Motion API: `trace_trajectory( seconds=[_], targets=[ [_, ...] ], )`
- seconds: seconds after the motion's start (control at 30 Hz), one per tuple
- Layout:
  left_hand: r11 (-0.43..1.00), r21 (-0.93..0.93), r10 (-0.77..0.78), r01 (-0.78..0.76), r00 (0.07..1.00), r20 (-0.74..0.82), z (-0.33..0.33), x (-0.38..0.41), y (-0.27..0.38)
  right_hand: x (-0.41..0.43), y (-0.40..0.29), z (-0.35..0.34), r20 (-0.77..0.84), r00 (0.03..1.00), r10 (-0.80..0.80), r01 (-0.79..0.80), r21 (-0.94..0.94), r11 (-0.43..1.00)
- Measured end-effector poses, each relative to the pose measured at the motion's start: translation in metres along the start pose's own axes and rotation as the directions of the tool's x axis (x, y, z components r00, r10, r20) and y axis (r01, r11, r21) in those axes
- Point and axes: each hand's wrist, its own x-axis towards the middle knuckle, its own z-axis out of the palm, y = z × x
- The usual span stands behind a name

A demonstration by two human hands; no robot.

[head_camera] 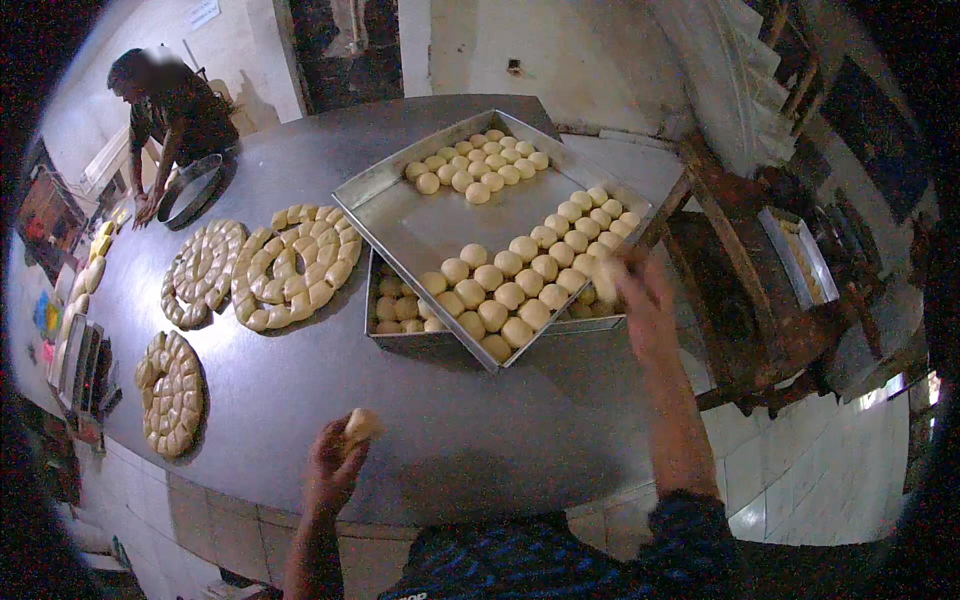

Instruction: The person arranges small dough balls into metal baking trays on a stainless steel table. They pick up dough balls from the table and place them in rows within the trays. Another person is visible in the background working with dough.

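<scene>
My left hand (337, 457) holds a pale dough ball (363, 426) above the front of the metal table (465, 420). My right hand (637, 281) is blurred at the right corner of the upper metal tray (420, 157), against a pale dough ball (604, 281); whether it grips the ball I cannot tell. Rows of dough balls (510, 292) fill the tray's near right side, and a second group (480, 161) lies at its far corner. Bare metal shows between the groups. The upper tray rests askew on a lower metal tray (412, 341), which also holds dough balls.
Coils of cut dough (296, 270) lie on the table's left half. A co-worker (176, 112) leans over the far left edge beside a round metal pan (191, 191). Right of the table stands a wooden rack (720, 247) near a narrow filled tray (799, 259).
</scene>
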Motion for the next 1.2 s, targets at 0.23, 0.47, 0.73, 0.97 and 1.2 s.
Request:
trace_trajectory(
  seconds=[0.23,0.47,0.73,0.97,1.2],
  targets=[
    [0.843,0.406,0.340,-0.352,0.935,0.105,0.028,0.003,0.047,0.092,0.051,0.094,0.314,0.942,0.123,0.120,-0.654,0.747],
    [0.884,0.332,0.306,-0.330,0.944,0.124,0.028,-0.006,0.038,-0.116,-0.019,0.139,0.583,0.803,-0.127,0.258,-0.148,0.955],
    [0.979,0.074,0.181,-0.190,0.977,0.113,-0.045,0.013,-0.044,-0.201,0.025,0.019,0.374,0.922,0.102,0.192,-0.669,0.718],
    [0.994,-0.039,-0.092,0.105,0.963,0.255,-0.002,0.031,-0.019,-0.133,0.078,0.051,0.095,0.995,-0.005,0.087,-0.887,0.452],
    [0.981,-0.149,-0.101,0.123,0.984,0.149,-0.018,0.023,-0.006,-0.123,0.091,-0.001,0.009,0.992,0.129,-0.052,-0.885,0.463]
  ],
)
